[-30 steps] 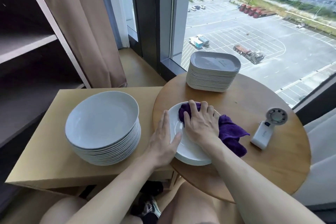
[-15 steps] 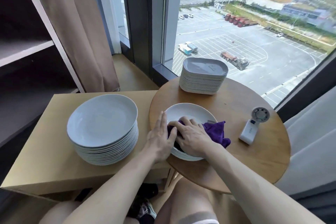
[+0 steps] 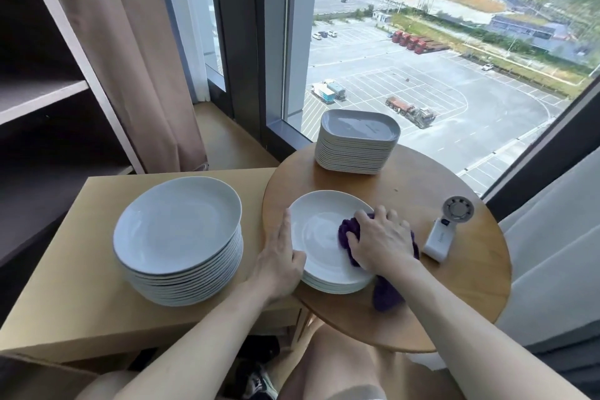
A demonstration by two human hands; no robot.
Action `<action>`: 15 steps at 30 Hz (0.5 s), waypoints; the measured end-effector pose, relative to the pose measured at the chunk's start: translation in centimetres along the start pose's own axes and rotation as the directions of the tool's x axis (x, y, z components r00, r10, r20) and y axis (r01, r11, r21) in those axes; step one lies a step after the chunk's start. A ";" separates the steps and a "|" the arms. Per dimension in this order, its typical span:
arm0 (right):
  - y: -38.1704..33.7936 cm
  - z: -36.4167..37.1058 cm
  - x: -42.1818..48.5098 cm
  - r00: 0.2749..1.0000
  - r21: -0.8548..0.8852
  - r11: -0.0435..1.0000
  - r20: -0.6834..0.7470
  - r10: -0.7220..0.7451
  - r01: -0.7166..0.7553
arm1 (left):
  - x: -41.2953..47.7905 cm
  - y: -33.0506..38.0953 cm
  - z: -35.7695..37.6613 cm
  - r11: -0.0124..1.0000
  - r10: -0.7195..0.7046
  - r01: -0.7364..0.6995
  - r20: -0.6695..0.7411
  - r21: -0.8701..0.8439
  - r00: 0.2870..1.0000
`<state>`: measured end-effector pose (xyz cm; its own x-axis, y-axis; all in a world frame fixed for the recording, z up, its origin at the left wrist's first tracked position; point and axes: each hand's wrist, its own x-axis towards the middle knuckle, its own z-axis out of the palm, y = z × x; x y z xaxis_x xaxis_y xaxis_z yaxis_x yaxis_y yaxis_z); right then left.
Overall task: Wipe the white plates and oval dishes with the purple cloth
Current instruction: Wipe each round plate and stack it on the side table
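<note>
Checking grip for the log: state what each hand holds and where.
The right hand grips the bunched cloth from above; the left hand rests against the plate rim.

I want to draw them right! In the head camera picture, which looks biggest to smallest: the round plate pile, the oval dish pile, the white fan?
1. Round plate pile, though it sits nearer the camera, so its lead is unsure.
2. Oval dish pile.
3. White fan, clearly smallest.
</note>
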<state>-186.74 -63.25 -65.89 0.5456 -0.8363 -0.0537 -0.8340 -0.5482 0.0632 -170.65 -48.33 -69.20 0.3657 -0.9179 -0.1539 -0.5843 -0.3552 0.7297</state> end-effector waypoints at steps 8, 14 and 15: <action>-2.5 1.8 3.8 0.983 0.011 0.999 -0.181 -0.034 0.036 | 0.6 -0.9 0.8 0.996 -0.002 0.000 -0.026 -0.088 1.000; -3.8 1.7 4.5 0.990 0.129 0.988 -0.120 -0.073 0.089 | 0.6 -0.8 0.5 0.992 -0.015 0.015 0.000 -0.126 1.000; -4.1 1.5 4.5 0.992 0.163 0.982 -0.096 -0.084 0.099 | 0.6 -0.8 0.3 0.990 -0.017 0.019 0.011 -0.140 1.000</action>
<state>-180.95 -64.75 -67.88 0.6195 -0.7842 0.0369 -0.7778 -0.6195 -0.1062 -170.17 -48.60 -70.06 0.3681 -0.9135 -0.1735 -0.4701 -0.3438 0.8129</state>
